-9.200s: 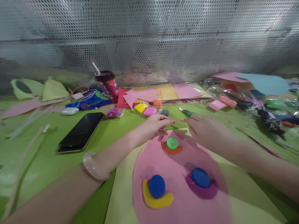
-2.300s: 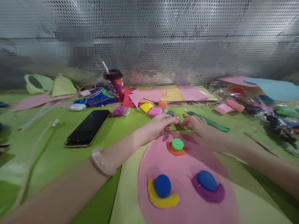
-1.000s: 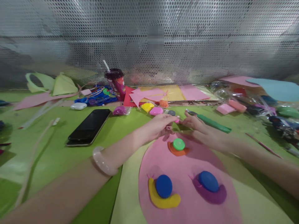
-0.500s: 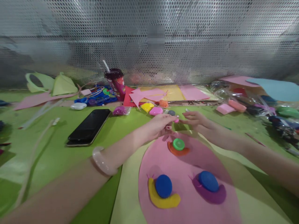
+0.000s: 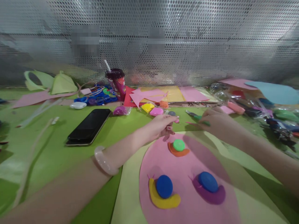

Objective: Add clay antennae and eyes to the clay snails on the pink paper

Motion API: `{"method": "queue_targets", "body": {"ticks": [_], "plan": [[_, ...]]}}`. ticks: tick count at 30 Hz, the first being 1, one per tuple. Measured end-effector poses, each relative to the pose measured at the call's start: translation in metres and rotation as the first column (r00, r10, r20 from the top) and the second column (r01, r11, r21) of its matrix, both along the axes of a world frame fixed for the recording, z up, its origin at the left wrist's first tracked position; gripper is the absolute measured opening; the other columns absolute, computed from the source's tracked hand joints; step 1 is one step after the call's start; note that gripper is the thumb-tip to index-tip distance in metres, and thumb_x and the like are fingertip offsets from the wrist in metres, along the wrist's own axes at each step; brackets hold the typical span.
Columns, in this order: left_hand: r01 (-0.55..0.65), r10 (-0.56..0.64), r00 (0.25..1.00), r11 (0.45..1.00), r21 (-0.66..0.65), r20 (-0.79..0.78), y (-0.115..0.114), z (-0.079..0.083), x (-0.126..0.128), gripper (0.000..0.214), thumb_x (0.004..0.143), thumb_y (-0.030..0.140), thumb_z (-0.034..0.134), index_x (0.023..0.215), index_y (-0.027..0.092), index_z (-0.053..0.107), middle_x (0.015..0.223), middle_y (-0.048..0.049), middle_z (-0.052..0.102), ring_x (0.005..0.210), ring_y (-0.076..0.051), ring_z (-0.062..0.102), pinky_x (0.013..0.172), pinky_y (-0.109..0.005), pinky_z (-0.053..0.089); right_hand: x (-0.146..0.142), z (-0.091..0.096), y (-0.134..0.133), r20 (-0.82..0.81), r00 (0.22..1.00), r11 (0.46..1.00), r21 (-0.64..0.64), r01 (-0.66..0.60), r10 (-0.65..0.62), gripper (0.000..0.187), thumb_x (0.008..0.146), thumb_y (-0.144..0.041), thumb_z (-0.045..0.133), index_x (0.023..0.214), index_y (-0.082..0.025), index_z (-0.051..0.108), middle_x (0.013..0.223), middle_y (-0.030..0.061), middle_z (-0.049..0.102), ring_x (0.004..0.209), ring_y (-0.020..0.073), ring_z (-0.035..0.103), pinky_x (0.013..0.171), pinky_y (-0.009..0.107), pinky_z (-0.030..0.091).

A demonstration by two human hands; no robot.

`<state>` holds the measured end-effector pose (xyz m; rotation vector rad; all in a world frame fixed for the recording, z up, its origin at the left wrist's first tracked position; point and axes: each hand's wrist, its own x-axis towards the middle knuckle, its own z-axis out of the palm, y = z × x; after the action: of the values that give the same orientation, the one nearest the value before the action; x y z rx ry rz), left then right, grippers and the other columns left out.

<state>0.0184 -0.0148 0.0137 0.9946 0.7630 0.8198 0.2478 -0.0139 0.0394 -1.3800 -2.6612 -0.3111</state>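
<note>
My left hand [image 5: 161,125] is closed in a pinch on a small piece of pink clay [image 5: 177,120], above the top of the pink paper oval [image 5: 187,168]. My right hand [image 5: 213,121] is closed around the green handle of a craft knife [image 5: 196,116], whose blade points away to the left. A thin pinkish tip shows below the knife; I cannot tell what it is. Three clay snails lie on the oval: an orange snail [image 5: 174,151] with a green cap, a yellow snail [image 5: 163,202] and a purple snail [image 5: 212,196] with blue caps.
Lumps of yellow clay [image 5: 147,107] and pink clay [image 5: 156,111] sit beyond my hands. A phone [image 5: 90,127] lies to the left, before a cup with a straw [image 5: 118,84]. Bagged clay [image 5: 286,114] and a blue paper [image 5: 277,90] are at the right.
My right hand has moved right, away from my left fingers, and its fingers have closed on the craft knife. My left hand stays almost in place with the pink clay.
</note>
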Motion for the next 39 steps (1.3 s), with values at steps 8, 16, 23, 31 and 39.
{"method": "queue_targets", "body": {"ticks": [8,16,23,31,39], "plan": [[-0.054,0.054,0.998,0.998,-0.017,0.022,-0.001,0.003,0.001,0.016,0.081,0.016,0.056,0.066,0.015,0.050,0.055,0.0065,0.038,0.041,-0.003,0.031,0.042,-0.016,0.043,-0.009,-0.005,-0.003,0.088,0.977,0.979,-0.046,0.201,-0.196,0.026,0.078,-0.029,0.045,0.064,-0.018,0.063,0.077,0.0098,0.059,0.079,0.0248,0.049,0.071,0.036,0.037],[-0.050,0.051,0.998,0.998,-0.029,0.029,-0.001,0.001,0.000,0.013,0.081,0.015,0.056,0.069,0.014,0.052,0.057,0.0065,0.038,0.042,-0.003,0.031,0.042,-0.016,0.042,-0.012,-0.013,-0.006,0.062,0.954,0.955,-0.038,0.294,-0.292,0.010,0.073,-0.021,0.048,0.065,-0.019,0.053,0.072,0.0092,0.059,0.077,0.0257,0.051,0.064,0.033,0.036],[-0.045,0.046,0.998,0.999,-0.029,0.044,0.000,0.001,0.000,0.015,0.079,0.017,0.057,0.066,0.014,0.052,0.056,0.0063,0.039,0.042,-0.003,0.031,0.041,-0.016,0.040,-0.021,0.008,-0.013,-0.391,0.840,0.921,-0.254,0.295,-0.377,0.011,0.078,-0.023,0.050,0.089,-0.022,0.048,0.061,0.0005,0.064,0.050,0.0158,0.052,0.048,0.027,0.034],[-0.045,0.050,0.997,0.994,-0.104,0.051,0.004,-0.003,-0.002,0.021,0.078,0.030,0.061,0.066,0.015,0.052,0.051,0.0082,0.035,0.040,-0.003,0.033,0.044,-0.016,0.041,-0.042,0.009,-0.021,-0.808,0.335,0.828,-0.548,-0.123,-0.485,0.012,0.080,-0.029,0.055,0.084,-0.019,0.060,0.091,0.0062,0.072,0.081,0.0177,0.066,0.072,0.030,0.050],[-0.056,0.067,0.995,0.990,-0.133,0.076,0.003,-0.001,0.000,0.025,0.080,0.032,0.060,0.064,0.015,0.050,0.052,0.0076,0.038,0.038,-0.002,0.032,0.040,-0.016,0.037,-0.044,-0.015,-0.017,-0.759,0.576,0.945,-0.316,0.079,-0.302,0.032,0.090,-0.044,0.040,0.073,-0.020,0.053,0.069,0.0019,0.062,0.058,0.0127,0.052,0.055,0.027,0.040]]}}
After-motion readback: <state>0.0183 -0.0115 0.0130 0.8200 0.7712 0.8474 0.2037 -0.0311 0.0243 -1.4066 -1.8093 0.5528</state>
